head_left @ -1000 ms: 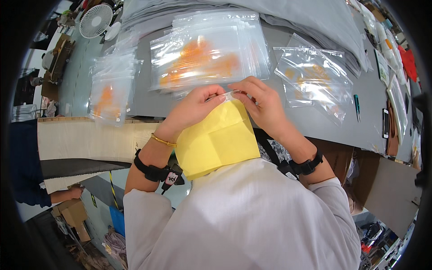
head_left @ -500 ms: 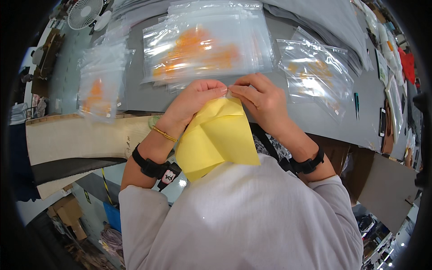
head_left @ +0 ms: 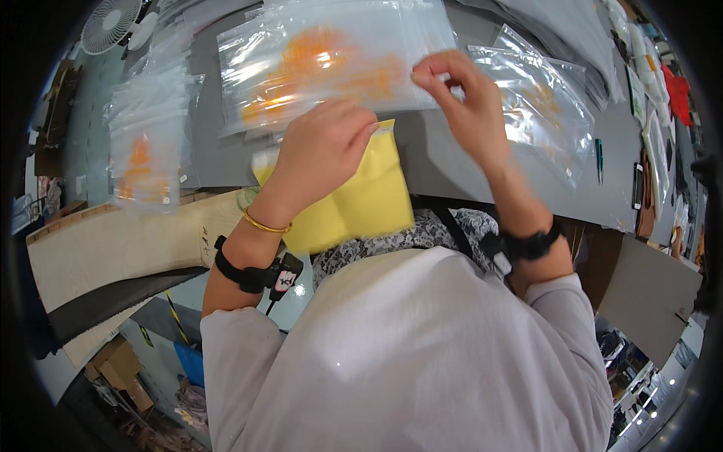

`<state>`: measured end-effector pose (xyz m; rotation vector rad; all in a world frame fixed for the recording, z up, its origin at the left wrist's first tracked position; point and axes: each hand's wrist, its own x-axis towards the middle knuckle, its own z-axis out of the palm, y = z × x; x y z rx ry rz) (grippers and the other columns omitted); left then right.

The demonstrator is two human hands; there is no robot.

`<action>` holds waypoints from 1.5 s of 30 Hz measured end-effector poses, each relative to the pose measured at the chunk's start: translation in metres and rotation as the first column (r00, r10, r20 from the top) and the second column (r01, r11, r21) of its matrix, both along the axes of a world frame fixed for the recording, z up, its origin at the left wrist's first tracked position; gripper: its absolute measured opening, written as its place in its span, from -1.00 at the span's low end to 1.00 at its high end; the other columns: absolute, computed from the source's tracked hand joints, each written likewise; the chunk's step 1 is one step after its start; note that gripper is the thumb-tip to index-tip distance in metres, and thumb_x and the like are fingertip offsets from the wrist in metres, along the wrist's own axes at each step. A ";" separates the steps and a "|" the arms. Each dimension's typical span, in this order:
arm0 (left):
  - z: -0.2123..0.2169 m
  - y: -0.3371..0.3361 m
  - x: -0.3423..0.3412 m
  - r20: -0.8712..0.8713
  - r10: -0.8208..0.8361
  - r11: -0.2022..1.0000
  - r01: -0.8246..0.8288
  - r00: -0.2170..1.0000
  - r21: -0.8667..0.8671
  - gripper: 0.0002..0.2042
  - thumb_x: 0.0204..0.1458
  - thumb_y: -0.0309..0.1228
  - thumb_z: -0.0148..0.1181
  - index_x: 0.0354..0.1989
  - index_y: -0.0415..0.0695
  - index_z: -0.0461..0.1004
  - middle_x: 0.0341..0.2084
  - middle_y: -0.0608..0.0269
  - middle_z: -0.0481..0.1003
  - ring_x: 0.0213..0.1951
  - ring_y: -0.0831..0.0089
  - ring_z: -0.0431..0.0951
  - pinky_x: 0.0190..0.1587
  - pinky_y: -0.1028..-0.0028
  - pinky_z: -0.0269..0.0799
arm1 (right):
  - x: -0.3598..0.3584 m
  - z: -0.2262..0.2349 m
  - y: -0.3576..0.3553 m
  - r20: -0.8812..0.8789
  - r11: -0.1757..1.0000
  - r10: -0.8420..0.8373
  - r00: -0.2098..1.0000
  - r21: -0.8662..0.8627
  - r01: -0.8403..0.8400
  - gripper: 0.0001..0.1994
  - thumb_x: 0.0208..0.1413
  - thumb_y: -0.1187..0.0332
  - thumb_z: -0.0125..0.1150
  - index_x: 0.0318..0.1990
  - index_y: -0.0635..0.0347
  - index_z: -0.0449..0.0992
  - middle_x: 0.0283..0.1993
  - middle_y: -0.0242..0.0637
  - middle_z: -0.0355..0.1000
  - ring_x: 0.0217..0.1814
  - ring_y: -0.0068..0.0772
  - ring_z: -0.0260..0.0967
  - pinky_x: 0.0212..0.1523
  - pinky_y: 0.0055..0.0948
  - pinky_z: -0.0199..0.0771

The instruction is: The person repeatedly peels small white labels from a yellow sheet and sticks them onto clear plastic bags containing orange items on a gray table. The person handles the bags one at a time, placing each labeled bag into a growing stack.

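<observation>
A yellow paper sheet [head_left: 361,192] hangs over the near edge of the table, in front of my body. My left hand [head_left: 320,154] is closed on its upper part, thumb pressed against the fingers. A narrow whitish strip shows at the sheet's top right corner, beside the left thumb. Apart from the sheet, my right hand [head_left: 471,98] is raised over the right end of the large clear plastic bags [head_left: 339,68] with orange print. Its thumb and forefinger are pinched together; whatever lies between them is too small to make out.
Smaller clear bags [head_left: 147,151] with orange print lie at the left. More clear bags [head_left: 538,105] lie at the right, near a green pen [head_left: 599,160] and a phone [head_left: 638,186]. Grey fabric [head_left: 550,26] covers the far right; a white fan [head_left: 110,26] stands far left.
My hands have come apart: the right has moved up and away to the right. The yellow sheet stays in my left hand, which has shifted slightly left, and it hangs flatter.
</observation>
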<state>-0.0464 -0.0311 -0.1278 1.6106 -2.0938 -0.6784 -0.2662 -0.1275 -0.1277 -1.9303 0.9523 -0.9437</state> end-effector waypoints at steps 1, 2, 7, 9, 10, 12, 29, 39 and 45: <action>-0.002 -0.003 -0.002 0.139 -0.082 0.979 0.106 0.987 -0.177 -0.88 0.19 -0.43 0.23 -0.24 -0.24 0.52 -0.21 0.15 0.57 -0.14 0.24 0.59 -0.14 0.37 0.50 | 0.003 -0.003 -0.017 -0.032 1.000 -0.014 0.999 0.003 0.015 -0.89 0.23 0.41 0.35 -0.18 0.25 0.67 -0.06 -0.28 0.60 -0.10 -0.31 0.56 -0.13 -0.32 0.56; -0.004 -0.006 -0.004 0.287 -0.133 0.914 0.229 0.949 -0.334 -0.89 0.15 -0.46 0.23 -0.25 -0.26 0.51 -0.16 0.09 0.56 -0.07 0.15 0.58 -0.09 0.32 0.51 | 0.008 -0.010 -0.031 -0.087 0.997 0.072 0.994 0.017 -0.071 -0.89 0.23 0.41 0.35 -0.18 0.27 0.68 -0.04 -0.31 0.59 -0.09 -0.35 0.54 -0.10 -0.36 0.52; -0.031 -0.005 -0.021 0.246 -0.155 0.941 0.219 0.957 -0.258 -0.90 0.10 -0.53 0.20 -0.25 -0.30 0.51 0.04 0.01 0.56 0.15 0.05 0.51 0.18 0.16 0.51 | 0.024 -0.056 -0.061 -0.267 0.940 0.297 0.917 0.248 -0.233 -0.88 0.18 0.43 0.36 -0.21 0.29 0.70 0.02 -0.34 0.55 -0.02 -0.34 0.44 0.06 -0.41 0.44; -0.038 0.000 -0.022 0.237 -0.122 0.925 0.197 0.964 -0.325 -0.90 0.11 -0.52 0.21 -0.25 -0.29 0.52 0.06 0.02 0.56 0.19 0.06 0.50 0.19 0.17 0.51 | 0.023 -0.066 -0.058 -0.337 0.965 0.260 0.905 0.080 -0.248 -0.88 0.14 0.43 0.37 -0.22 0.27 0.71 0.03 -0.34 0.54 0.04 -0.26 0.38 0.12 -0.37 0.42; -0.040 0.002 -0.022 0.235 -0.103 0.923 0.181 0.967 -0.340 -0.89 0.11 -0.52 0.21 -0.24 -0.29 0.52 0.08 0.02 0.55 0.21 0.06 0.50 0.19 0.17 0.51 | 0.022 -0.068 -0.055 -0.360 0.964 0.240 0.901 -0.020 -0.264 -0.88 0.13 0.42 0.37 -0.23 0.26 0.72 0.04 -0.34 0.53 0.06 -0.23 0.35 0.15 -0.35 0.41; -0.041 0.005 -0.021 0.241 -0.102 0.930 0.179 0.965 -0.322 -0.89 0.11 -0.52 0.22 -0.24 -0.28 0.53 0.08 0.02 0.56 0.23 0.07 0.49 0.19 0.18 0.51 | 0.021 -0.066 -0.051 -0.366 0.968 0.230 0.902 -0.005 -0.249 -0.88 0.11 0.43 0.38 -0.23 0.25 0.72 0.03 -0.36 0.53 0.08 -0.20 0.30 0.18 -0.32 0.39; -0.041 0.003 -0.021 0.160 -0.109 0.931 0.157 0.981 -0.331 -0.88 0.06 -0.53 0.25 -0.25 -0.29 0.52 0.09 0.03 0.54 0.23 0.06 0.48 0.20 0.17 0.52 | 0.027 -0.060 -0.020 -0.329 0.956 -0.099 0.939 -0.292 -0.001 -0.69 0.02 0.40 0.46 -0.05 0.13 0.61 -0.03 -0.15 0.49 0.09 0.00 0.37 0.12 -0.12 0.41; -0.034 0.005 -0.021 0.066 -0.104 0.946 0.119 0.992 -0.300 -0.92 0.08 -0.54 0.24 -0.28 -0.26 0.51 0.13 0.00 0.54 0.24 0.02 0.47 0.20 0.15 0.50 | 0.102 -0.058 -0.144 -0.497 0.884 -0.186 0.848 -0.460 -0.076 -0.77 0.12 0.26 0.41 -0.07 0.04 0.67 -0.13 -0.34 0.61 0.07 -0.15 0.48 0.01 -0.18 0.50; 0.004 0.021 -0.004 0.124 -0.039 0.985 0.059 0.992 -0.163 -0.90 0.08 -0.51 0.30 -0.24 -0.19 0.58 -0.02 0.11 0.62 0.05 0.10 0.60 -0.06 0.21 0.58 | 0.097 -0.047 -0.129 -0.375 0.768 -0.116 0.920 -0.622 -0.156 -0.83 0.17 0.29 0.37 -0.13 0.07 0.70 -0.21 -0.33 0.65 -0.13 -0.16 0.56 -0.13 -0.20 0.59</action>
